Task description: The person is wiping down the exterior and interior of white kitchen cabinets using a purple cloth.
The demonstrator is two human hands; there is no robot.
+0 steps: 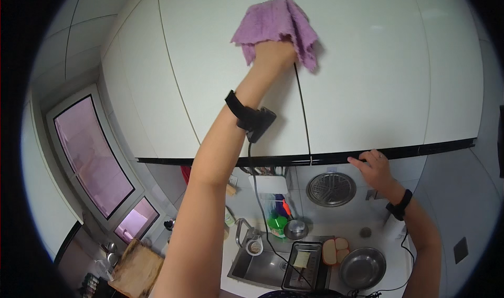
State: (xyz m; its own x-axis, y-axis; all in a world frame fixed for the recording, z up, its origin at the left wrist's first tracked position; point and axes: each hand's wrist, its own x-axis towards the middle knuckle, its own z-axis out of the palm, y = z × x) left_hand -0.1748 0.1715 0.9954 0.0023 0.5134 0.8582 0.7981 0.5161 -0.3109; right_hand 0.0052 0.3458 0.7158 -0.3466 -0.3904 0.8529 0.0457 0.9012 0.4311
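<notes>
A purple terry cloth (271, 20) is draped over my left hand (277, 50) and lies against the white cabinet doors (362, 81). My fingers are hidden beneath it, across the dark gap between two doors. Lower right, my right hand (374, 168) has its fingers on the black strip (330, 159) along the cabinets' bottom edge. A strapped black device (256, 122) with a cable sits on my left forearm, and a black band (399, 205) is on my right wrist.
Below are a steel sink (256, 268) with a faucet (240, 231), a draining tray (301, 264), a steel bowl (362, 268), a green bottle (277, 225) and a small pan (296, 229). A round steel rack (330, 189) is against the wall. Left are a wooden board (138, 268) and a window (94, 156).
</notes>
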